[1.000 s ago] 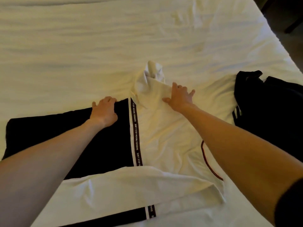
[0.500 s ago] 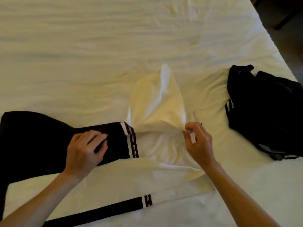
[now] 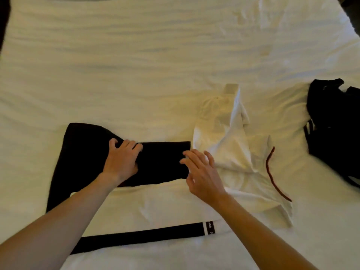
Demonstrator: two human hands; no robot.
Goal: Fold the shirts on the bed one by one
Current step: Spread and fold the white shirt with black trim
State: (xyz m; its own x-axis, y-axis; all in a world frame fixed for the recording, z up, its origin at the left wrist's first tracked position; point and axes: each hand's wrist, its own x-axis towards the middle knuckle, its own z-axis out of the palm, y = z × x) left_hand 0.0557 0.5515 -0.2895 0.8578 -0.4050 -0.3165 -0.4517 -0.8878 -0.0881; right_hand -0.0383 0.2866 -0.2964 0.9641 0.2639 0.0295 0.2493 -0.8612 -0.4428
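My half-folded black-and-white cotton shirt [image 3: 159, 164] lies in the lower middle of the frame on the wrinkled white bed sheet [image 3: 155, 65]. Its near edge runs out of the bottom of the picture under my forearms, so I cannot see where it ends. White fabric on white sheet makes its outline hard to trace on the right, where a rumpled white sleeve [image 3: 224, 129] points up toward the centre. Only a few letters of the printed strip [image 3: 209, 227] near the bottom show; I cannot read the rest. A thin dark red cord [image 3: 271, 172] curves along the shirt's right side.

My left hand [image 3: 121, 159] rests palm down on the black panel, fingers slightly bent and pressing the cloth flat. My right hand [image 3: 202, 176] sits just right of it at the black panel's edge, fingers spread and relaxed, gripping nothing; whether the fingertips touch the fabric I cannot tell.

A crumpled black garment with white stripes [image 3: 335, 129] lies at the right edge, partly cut off.
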